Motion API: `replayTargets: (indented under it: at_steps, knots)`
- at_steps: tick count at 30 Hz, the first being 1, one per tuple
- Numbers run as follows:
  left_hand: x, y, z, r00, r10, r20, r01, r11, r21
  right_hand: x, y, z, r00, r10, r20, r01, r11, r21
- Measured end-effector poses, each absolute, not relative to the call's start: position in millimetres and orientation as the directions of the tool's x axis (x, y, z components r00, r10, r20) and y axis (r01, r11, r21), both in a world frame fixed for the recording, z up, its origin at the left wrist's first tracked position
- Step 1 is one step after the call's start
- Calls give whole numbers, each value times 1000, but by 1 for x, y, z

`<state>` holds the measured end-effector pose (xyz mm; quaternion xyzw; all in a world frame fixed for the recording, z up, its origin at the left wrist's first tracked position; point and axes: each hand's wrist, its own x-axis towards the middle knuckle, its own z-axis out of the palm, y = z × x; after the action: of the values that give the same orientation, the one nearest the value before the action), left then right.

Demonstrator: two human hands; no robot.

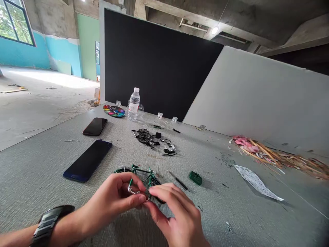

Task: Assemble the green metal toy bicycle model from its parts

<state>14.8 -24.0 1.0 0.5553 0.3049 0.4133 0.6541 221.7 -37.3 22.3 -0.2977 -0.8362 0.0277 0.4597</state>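
Note:
Between my two hands is a small silver miniature handlebar [130, 188] with a green grip. My left hand [113, 197] pinches it between thumb and fingers. The fingertips of my right hand [177, 212] are closed at its other end, close to my left thumb; what exactly they grip is hidden. Just behind my fingers a green miniature bicycle [140, 169] stands on the table, its lower part partly covered by my hands. To the right of it lie a small screwdriver [178, 180] and a green block-shaped piece [195, 178].
Black miniature bicycle parts [145, 136] lie farther back. Two phones [87, 160] rest on the left. A water bottle [133, 106] and a paint palette [114, 110] stand near the black panel [159, 61]. An instruction sheet [257, 181] and wood strips [272, 156] are at the right.

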Motion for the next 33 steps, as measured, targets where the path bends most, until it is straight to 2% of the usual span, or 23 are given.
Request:
replayTargets:
  at_steps: [4, 8, 12, 15, 18, 20, 22, 24, 28, 33]
  knots:
    - [17, -24, -2, 433, 900, 57, -104, -12, 994, 220, -37, 26, -478, 444, 758, 504, 845, -177]
    - [18, -27, -2, 475, 879, 53, -78, -17, 997, 218, -42, 25, -519, 435, 735, 465, 866, -184]
    - [15, -30, 5, 536, 840, 85, -86, -46, 995, 225, -39, 24, -451, 540, 710, 501, 812, -299]
    - [10, -26, 11, 406, 898, 170, 118, -237, 964, 236, -31, 27, -278, 669, 689, 579, 689, -436]
    - [2, -16, 12, 260, 903, 343, 459, -428, 778, 246, -24, 30, -156, 776, 611, 614, 561, -555]
    - [-2, -8, 7, 245, 864, 439, 601, -491, 631, 251, -21, 31, -129, 832, 540, 611, 495, -617]
    - [-5, -2, -1, 280, 840, 465, 698, -510, 502, 254, -20, 30, -116, 874, 471, 606, 438, -664]
    - [-6, 1, -10, 294, 846, 446, 756, -491, 434, 254, -20, 29, -110, 903, 415, 604, 392, -694]
    - [-6, 1, -17, 342, 880, 329, 765, -464, 447, 252, -20, 25, -116, 937, 329, 579, 333, -744]
    - [-8, 3, -9, 339, 907, 249, 707, -421, 569, 254, -19, 21, -75, 969, 235, 477, 242, -845]
